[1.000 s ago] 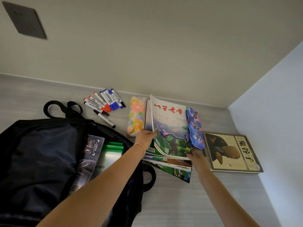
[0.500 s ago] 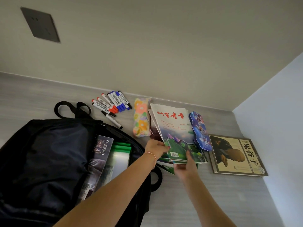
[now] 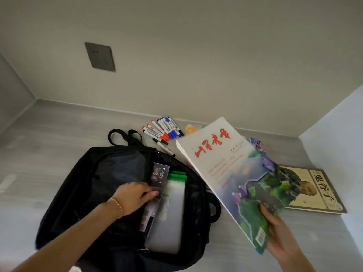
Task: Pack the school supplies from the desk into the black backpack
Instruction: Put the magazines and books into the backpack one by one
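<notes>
The black backpack [image 3: 82, 189] lies open on the grey desk, with a dark booklet [image 3: 157, 185] and green-edged white folders [image 3: 172, 205] inside. My left hand [image 3: 135, 197] reaches into the opening, fingers resting on the booklet. A stack of magazines [image 3: 231, 173] with red lettering and a green landscape cover is lifted and tilted to the right of the bag; my right hand [image 3: 280, 232] grips its lower corner. Several markers [image 3: 163, 130] lie behind the bag. A floral pencil case [image 3: 191, 129] and a blue-purple pencil case [image 3: 259, 146] peek out behind the magazines.
A tan book with a portrait cover [image 3: 314, 191] lies flat at the right near the side wall. Walls close the desk at the back, left and right. A dark wall socket plate [image 3: 100, 56] sits above the desk.
My right hand has lifted the magazine stack off the desk and swung it towards the bag. My left hand let go of the magazines and moved into the backpack opening.
</notes>
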